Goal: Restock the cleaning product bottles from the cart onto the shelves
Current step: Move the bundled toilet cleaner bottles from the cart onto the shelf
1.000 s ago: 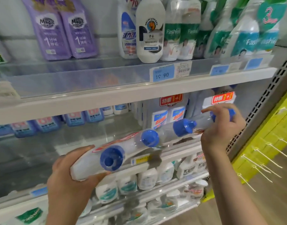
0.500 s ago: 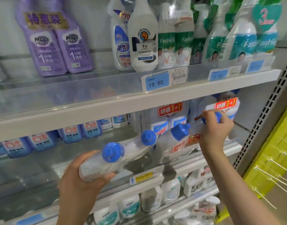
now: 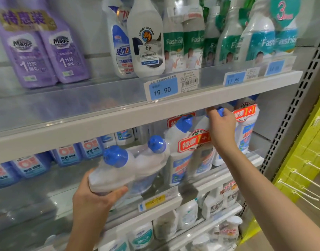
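one shelved pack (image 3: 246,127) flanks right hand's (image 3: 221,127) bottles (image 3: 191,147); left hand (image 3: 94,198) grips twin-pack (image 3: 115,174).

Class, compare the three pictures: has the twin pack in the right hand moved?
Yes. The twin pack in the right hand has swung from lying sideways to upright on the middle shelf, nearer the standing pack.

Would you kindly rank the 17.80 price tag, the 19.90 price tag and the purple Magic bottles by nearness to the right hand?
1. 17.80 price tag, just above the right hand.
2. 19.90 price tag, up and to the left.
3. Purple Magic bottles, far left, upper shelf.
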